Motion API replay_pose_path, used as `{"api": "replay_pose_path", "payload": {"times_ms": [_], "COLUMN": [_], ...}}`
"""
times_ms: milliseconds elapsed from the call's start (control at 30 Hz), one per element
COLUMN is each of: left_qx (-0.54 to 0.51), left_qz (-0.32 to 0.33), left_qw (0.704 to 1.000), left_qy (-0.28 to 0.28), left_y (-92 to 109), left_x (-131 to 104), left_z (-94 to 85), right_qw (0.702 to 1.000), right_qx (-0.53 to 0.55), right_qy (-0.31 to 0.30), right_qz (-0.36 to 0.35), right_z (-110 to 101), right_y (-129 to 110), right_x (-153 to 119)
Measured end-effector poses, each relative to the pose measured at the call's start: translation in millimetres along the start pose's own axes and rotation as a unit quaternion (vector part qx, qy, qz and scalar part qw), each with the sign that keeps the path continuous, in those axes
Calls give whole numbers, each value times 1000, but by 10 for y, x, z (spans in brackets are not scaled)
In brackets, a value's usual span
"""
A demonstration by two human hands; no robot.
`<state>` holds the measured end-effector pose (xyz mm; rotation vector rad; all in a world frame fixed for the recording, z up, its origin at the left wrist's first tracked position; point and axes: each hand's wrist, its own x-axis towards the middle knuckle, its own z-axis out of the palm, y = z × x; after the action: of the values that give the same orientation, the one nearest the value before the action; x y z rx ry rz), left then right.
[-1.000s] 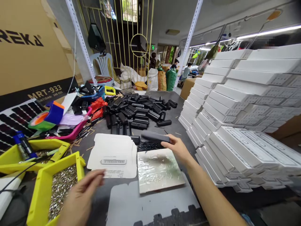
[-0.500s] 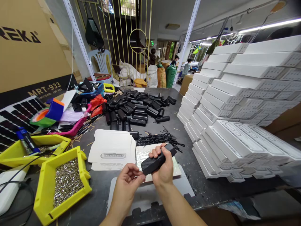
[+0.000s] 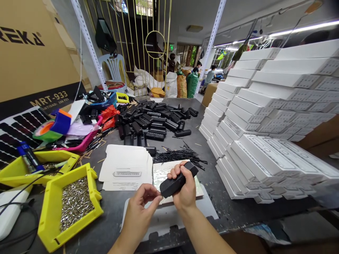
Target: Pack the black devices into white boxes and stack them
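Note:
My right hand [image 3: 186, 192] is wrapped round a black oblong device [image 3: 169, 185] with a woven carbon-look pattern, held tilted above the work surface. At its lower left end is my left hand [image 3: 143, 206], thumb and index finger pinched together and touching or almost touching it. Whatever those fingertips hold is too small to make out. Beneath my hands are a white box [image 3: 163, 173] with a shiny surface and a pale grey mat [image 3: 206, 211]. Beyond the box lies a bundle of thin black strips [image 3: 180, 155].
Flat printed white cartons [image 3: 125, 164] lie left of my hands. Many similar black devices [image 3: 156, 121] are heaped farther back. A yellow bin [image 3: 43, 225] of small metal parts [image 3: 76, 203] stands at left. Stacked white boxes [image 3: 254, 158] rise on the right.
My left fingertips have shifted very slightly at the device's lower end. The right hand keeps its hold, and the view has moved a little.

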<state>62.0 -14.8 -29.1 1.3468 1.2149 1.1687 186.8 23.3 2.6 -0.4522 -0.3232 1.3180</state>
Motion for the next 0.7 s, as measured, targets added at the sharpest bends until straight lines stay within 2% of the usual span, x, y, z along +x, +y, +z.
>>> {"api": "replay_pose_path", "payload": {"times_ms": [133, 200, 267, 300, 333, 367, 400, 467, 500, 567, 633, 700], "left_qx": [12, 32, 148, 247, 356, 467, 510, 550, 552, 563, 566, 558], "left_qz": [22, 26, 50, 66, 86, 89, 79, 59, 51, 45, 44, 44], "left_qw": [999, 998, 988, 967, 930, 879, 856, 832, 830, 823, 820, 824], "left_qy": [48, 44, 4, -15, -31, -30, -28, -43, -53, -70, -77, -84], "left_y": [-113, -167, -197, -204, -212, -222, -237, -281, -306, -341, -322, -220], "left_x": [-97, -92, 15, 107, 218, 338, 456, 660, 738, 849, 914, 942], "left_z": [104, 67, -96, -224, -373, -530, -684, -936, -1022, -1115, -1139, -1132], "right_qw": [998, 998, 999, 996, 986, 967, 942, 899, 888, 884, 876, 849], "right_qx": [28, 18, -38, -84, -149, -223, -296, -404, -432, -451, -473, -517], "right_qy": [57, 64, 22, -12, -51, -88, -119, -150, -148, -111, -64, -26], "right_qz": [-21, 0, 1, -25, -58, -86, -101, -80, -61, -55, -68, -107], "right_z": [-48, -87, -151, -194, -244, -299, -357, -472, -526, -622, -694, -721], "right_y": [65, 54, -12, -58, -105, -145, -171, -177, -163, -130, -130, -179], "right_x": [-13, -4, 20, 40, 66, 101, 144, 259, 328, 470, 577, 600]}}
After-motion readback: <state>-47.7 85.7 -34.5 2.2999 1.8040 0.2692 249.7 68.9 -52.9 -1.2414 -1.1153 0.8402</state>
